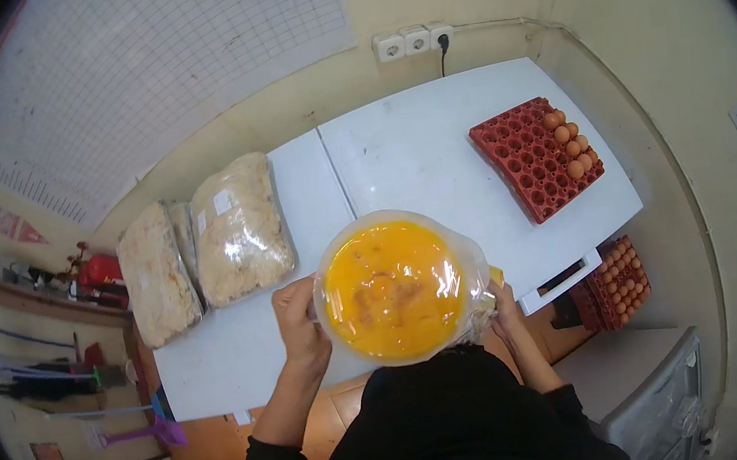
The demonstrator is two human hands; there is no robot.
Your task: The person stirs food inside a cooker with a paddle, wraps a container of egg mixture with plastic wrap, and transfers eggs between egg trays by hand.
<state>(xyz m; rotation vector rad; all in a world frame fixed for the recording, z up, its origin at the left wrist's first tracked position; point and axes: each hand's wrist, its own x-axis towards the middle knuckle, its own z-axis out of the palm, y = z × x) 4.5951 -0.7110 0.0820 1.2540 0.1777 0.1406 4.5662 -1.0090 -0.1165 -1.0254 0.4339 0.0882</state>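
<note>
A round, see-through plastic container (394, 291) of yellow-orange beaten egg is held in front of my body, over the near edge of a white top. My left hand (300, 321) is closed around its left side, fingers partly hidden behind the rim. At the right side, my right hand (501, 299) is closed on the container near some crumpled clear plastic and a small yellow part. Beyond it on the white top lies a red egg tray (505, 155) with several brown eggs (573, 143) along its right side; the other visible pockets hold none.
Filled clear bags (241, 231) of pale, crumbly stuff lie on the left of the white top (404, 144). More stacked eggs (624, 283) stand low at the right, near a grey-white cabinet (639, 372). Wall sockets (413, 41) hold a plugged black cable.
</note>
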